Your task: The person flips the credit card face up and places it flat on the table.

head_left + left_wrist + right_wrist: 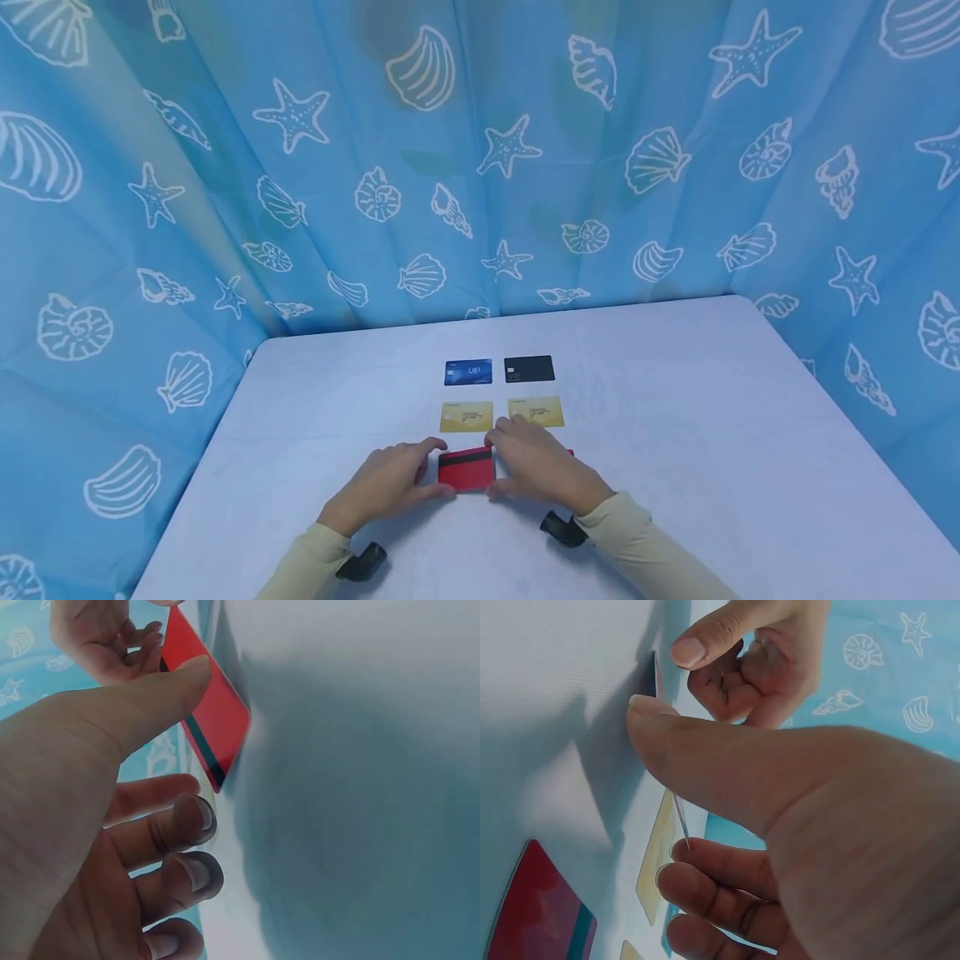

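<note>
A red bank card (468, 477) with a dark stripe is between the two hands, tilted up off the table in the right wrist view. My right hand (543, 465) pinches it by its edges between thumb and index finger. On the other side, the left hand (390, 479) has its thumb and fingers spread around the card's left end, seemingly just apart from it. Its thumb partly covers the card (225, 712) in the left wrist view. A second red card (536, 907) lies on the table, mostly hidden under the right hand in the head view.
Beyond the hands, two yellow cards (467, 417) lie side by side, the right one partly behind the right fingers. Behind them lie a blue card (468, 372) and a black card (529, 369). The white table (675, 417) is enclosed by a blue shell-patterned curtain (465, 167).
</note>
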Demonstrator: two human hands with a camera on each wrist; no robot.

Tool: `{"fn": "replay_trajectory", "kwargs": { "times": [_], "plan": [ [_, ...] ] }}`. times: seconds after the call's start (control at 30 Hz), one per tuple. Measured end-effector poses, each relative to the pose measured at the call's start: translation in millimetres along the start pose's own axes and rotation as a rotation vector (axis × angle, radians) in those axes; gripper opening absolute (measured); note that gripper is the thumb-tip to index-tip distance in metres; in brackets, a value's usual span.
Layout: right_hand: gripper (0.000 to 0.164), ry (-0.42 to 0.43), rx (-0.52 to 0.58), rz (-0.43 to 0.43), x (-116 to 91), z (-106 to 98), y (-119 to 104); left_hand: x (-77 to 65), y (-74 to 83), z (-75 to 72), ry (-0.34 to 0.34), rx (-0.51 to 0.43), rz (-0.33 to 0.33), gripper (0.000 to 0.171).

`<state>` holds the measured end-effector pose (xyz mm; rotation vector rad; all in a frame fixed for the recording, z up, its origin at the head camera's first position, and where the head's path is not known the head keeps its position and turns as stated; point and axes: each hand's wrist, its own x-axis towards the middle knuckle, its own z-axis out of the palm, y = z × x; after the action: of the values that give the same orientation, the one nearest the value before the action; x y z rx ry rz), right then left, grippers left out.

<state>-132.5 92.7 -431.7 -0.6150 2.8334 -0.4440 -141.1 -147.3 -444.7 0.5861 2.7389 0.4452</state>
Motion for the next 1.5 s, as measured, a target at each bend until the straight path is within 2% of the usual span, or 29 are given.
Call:
{"fn": "replay_trajectory", "kwargs": {
  "times": [0.43, 0.67, 1.1, 1.5],
  "plan": [
    [0.067, 0.033, 0.002, -0.055, -2.7, -4.8, 1.4, 2.6, 13.7, -7.0, 0.032, -0.019, 0.051, 0.074],
    [0.065, 0.041, -0.001, -0.062, -4.0, -8.9, -1.3, 6.0, 18.3, -5.0, 0.053, -0.007, 0.070, 0.076],
    [0.062, 0.053, 0.002, -0.074, -5.1, -11.2, -2.7, 11.8, 27.4, 1.9, 0.044, 0.023, 0.084, 0.078],
    [0.062, 0.077, -0.014, -0.088, -7.2, -13.1, -4.7, 11.3, 33.7, 2.0, 0.040, -0.010, 0.103, 0.076]
  ]
}}
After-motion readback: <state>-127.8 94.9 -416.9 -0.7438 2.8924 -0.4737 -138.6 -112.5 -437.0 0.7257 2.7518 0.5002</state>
